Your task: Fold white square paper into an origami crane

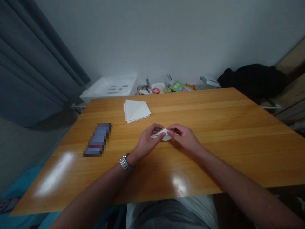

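Note:
A small piece of folded white paper (pixel 166 136) is held between my two hands over the middle of the wooden table. My left hand (pixel 150 139) pinches its left part, thumb on top and fingers curled behind. On the right part, my right hand (pixel 185 137) grips it the same way, its thumb close to the other thumb. A row of small dark holes or marks shows along the paper's left part. The fingers cover much of the paper, so its full folded shape is hidden.
A stack of white paper sheets (pixel 137 110) lies farther back on the wooden table (pixel 214 111). To the left rests a phone-like device (pixel 98 140), its screen blurred. Behind the table's far edge are a white plastic tray (pixel 111 86), a green booklet (pixel 180 86) and a black cloth-like heap (pixel 254 81).

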### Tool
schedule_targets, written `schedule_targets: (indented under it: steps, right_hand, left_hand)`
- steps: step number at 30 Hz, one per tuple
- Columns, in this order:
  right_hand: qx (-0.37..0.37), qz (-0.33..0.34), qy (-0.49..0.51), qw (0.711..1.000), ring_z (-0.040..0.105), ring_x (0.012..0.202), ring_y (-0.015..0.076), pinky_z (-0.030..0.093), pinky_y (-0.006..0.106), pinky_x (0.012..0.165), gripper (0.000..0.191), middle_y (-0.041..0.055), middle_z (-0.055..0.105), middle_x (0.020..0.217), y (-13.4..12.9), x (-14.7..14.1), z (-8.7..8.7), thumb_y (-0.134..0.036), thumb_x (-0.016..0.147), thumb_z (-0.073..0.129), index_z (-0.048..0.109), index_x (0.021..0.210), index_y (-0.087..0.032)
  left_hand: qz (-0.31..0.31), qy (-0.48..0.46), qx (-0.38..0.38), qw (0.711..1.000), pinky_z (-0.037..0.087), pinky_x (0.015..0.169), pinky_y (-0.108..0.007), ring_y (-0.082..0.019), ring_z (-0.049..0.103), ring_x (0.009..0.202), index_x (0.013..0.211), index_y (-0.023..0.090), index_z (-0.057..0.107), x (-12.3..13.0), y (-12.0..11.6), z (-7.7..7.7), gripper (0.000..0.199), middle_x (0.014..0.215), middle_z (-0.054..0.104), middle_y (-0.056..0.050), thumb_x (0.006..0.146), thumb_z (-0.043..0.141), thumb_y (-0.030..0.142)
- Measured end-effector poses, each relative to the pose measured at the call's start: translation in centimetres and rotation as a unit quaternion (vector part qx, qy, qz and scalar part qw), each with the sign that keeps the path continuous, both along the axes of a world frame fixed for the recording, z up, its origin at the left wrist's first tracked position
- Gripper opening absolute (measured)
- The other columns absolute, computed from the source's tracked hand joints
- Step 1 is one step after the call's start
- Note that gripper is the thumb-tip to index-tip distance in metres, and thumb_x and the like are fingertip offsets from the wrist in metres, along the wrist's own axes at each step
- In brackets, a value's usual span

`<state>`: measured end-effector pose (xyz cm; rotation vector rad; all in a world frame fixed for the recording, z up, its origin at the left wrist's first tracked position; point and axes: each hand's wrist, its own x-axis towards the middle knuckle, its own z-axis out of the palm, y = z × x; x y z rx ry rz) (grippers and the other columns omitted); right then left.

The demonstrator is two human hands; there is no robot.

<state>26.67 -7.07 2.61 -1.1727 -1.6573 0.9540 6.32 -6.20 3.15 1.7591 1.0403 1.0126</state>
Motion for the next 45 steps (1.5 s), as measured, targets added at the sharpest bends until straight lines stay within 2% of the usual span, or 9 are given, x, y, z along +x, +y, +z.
schedule_targets:
  steps: [5, 10, 15, 20, 32, 39, 45]
  right_hand:
    - [0.026, 0.002, -0.053, 0.998, 0.068, 0.085, 0.021, 0.051, 0.033, 0.078, 0.018, 0.005, 0.076, 0.094, -0.3, 0.1, 0.6, -0.035, 0.09, 0.062, 0.073, 0.097, -0.022]
    - [0.013, 0.007, -0.034, 0.999, 0.069, 0.084, 0.0208, 0.051, 0.032, 0.076, 0.019, 0.0049, 0.076, 0.093, -0.2, 0.1, 0.2, -0.038, 0.089, 0.065, 0.073, 0.097, -0.022]
    - [0.013, 0.005, -0.034, 0.999, 0.068, 0.083, 0.0204, 0.051, 0.031, 0.075, 0.018, 0.0047, 0.075, 0.092, -0.2, 0.1, 0.1, -0.036, 0.089, 0.065, 0.073, 0.096, -0.021]
    - [0.042, 0.004, -0.07, 0.997, 0.068, 0.082, 0.019, 0.049, 0.03, 0.075, 0.015, 0.003, 0.076, 0.091, -0.3, 0.1, 0.3, -0.033, 0.09, 0.065, 0.073, 0.096, -0.021]
    - [0.127, 0.018, -0.125, 0.984, 0.068, 0.085, 0.0181, 0.048, 0.029, 0.077, 0.015, 0.0033, 0.075, 0.093, -0.9, -0.1, 1.0, -0.028, 0.095, 0.061, 0.074, 0.096, -0.021]
    - [0.085, 0.005, -0.1, 0.991, 0.069, 0.082, 0.0179, 0.049, 0.028, 0.075, 0.013, 0.0023, 0.076, 0.091, -0.6, 0.1, 0.8, -0.029, 0.093, 0.063, 0.074, 0.095, -0.021]
    - [0.108, 0.028, -0.107, 0.988, 0.069, 0.093, 0.0205, 0.051, 0.031, 0.082, 0.019, 0.0052, 0.075, 0.104, -0.4, 0.3, 0.7, -0.028, 0.088, 0.069, 0.072, 0.106, -0.022]
  left_hand:
    - [-0.013, -0.021, -0.05, 0.998, 0.058, 0.077, -0.028, -0.018, 0.071, 0.085, 0.096, 0.016, 0.068, 0.0, 0.3, -0.4, 0.028, 0.093, 0.075, -0.006, 0.09, 0.066, 0.043]
    - [0.004, -0.023, -0.02, 1.0, 0.056, 0.08, -0.028, -0.017, 0.07, 0.086, 0.095, 0.017, 0.07, -0.2, 0.5, -0.9, 0.023, 0.092, 0.075, -0.006, 0.091, 0.067, 0.039]
    - [0.009, -0.008, -0.005, 1.0, 0.056, 0.08, -0.027, -0.017, 0.07, 0.086, 0.095, 0.017, 0.07, -0.1, 0.3, -0.7, 0.022, 0.093, 0.074, -0.005, 0.092, 0.065, 0.038]
    - [-0.017, -0.012, -0.023, 1.0, 0.057, 0.082, -0.028, -0.018, 0.071, 0.091, 0.102, 0.017, 0.069, 0.0, 0.2, -0.8, 0.026, 0.098, 0.074, -0.007, 0.091, 0.066, 0.041]
    - [0.022, -0.016, 0.009, 1.0, 0.055, 0.079, -0.026, -0.016, 0.069, 0.084, 0.094, 0.016, 0.07, 0.0, 0.3, -0.5, 0.02, 0.091, 0.073, -0.005, 0.092, 0.067, 0.036]
    - [-0.012, -0.043, -0.029, 0.999, 0.055, 0.077, -0.025, -0.016, 0.069, 0.085, 0.098, 0.016, 0.069, -0.2, 0.5, -1.3, 0.024, 0.094, 0.073, -0.005, 0.091, 0.067, 0.039]
    - [0.015, -0.064, -0.021, 0.998, 0.056, 0.077, -0.025, -0.015, 0.069, 0.085, 0.104, 0.017, 0.066, -0.2, 0.7, -1.2, 0.023, 0.095, 0.072, -0.005, 0.09, 0.069, 0.035]
